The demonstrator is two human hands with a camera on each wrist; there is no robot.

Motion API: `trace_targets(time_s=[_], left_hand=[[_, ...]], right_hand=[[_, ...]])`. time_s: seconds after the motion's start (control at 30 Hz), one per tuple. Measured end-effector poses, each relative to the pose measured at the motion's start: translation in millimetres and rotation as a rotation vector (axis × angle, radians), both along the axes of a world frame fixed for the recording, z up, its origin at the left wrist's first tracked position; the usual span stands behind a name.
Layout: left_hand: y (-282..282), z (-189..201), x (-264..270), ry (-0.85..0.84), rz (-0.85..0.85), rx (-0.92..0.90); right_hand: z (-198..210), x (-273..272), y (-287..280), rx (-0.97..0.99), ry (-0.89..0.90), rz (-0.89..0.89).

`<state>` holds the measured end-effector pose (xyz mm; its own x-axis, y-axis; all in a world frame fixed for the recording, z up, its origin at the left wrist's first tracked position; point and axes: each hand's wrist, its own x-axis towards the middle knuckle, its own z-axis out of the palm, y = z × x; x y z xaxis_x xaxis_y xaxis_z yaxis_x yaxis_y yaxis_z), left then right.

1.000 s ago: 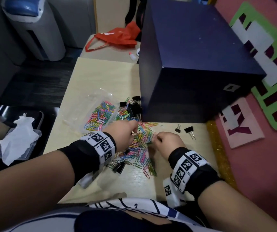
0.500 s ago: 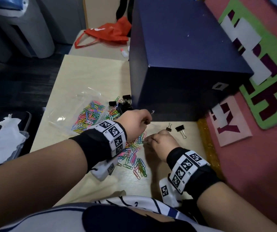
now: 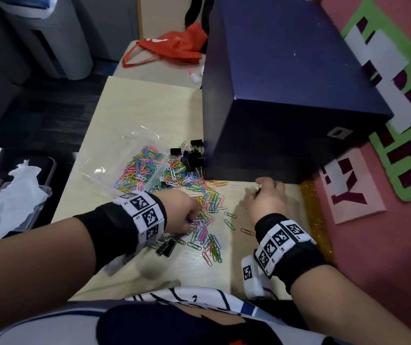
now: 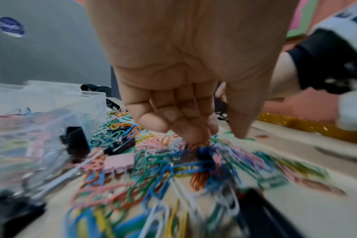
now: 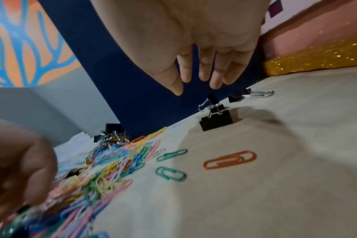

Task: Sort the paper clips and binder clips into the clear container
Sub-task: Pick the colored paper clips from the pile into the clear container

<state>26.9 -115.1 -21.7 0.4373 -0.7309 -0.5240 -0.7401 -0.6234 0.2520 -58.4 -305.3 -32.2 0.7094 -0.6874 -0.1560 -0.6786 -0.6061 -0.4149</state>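
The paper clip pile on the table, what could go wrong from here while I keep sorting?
1. The left hand pinches into a tangled paper clip pile; linked clips may trail out and scatter.
2. The right hand hangs open over small binder clips beside the blue box; a nudge could push them against it, where a grip is awkward.
3. Stray clips like the orange one lie apart and may be missed.

Classroom-like room: felt-letter wall board point(image 3: 396, 100), wooden desk point(image 3: 134, 113).
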Motion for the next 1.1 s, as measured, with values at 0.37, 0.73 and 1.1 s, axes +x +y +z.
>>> trace_targets(time_s=[0.37,0.73,1.1], left_hand=[[33,-3,-22,-0.076,-0.184,0.273],[44,-4,-17,-0.170,-0.077,0.139],[66,-15,-15,-0.259,-0.036,0.068]], right_hand=[[-7,14,36,0.046,0.356,0.533],[6,-18,54,-0.139,0.559,0.261],[2,-17,87,-0.002,0.275,0.541]])
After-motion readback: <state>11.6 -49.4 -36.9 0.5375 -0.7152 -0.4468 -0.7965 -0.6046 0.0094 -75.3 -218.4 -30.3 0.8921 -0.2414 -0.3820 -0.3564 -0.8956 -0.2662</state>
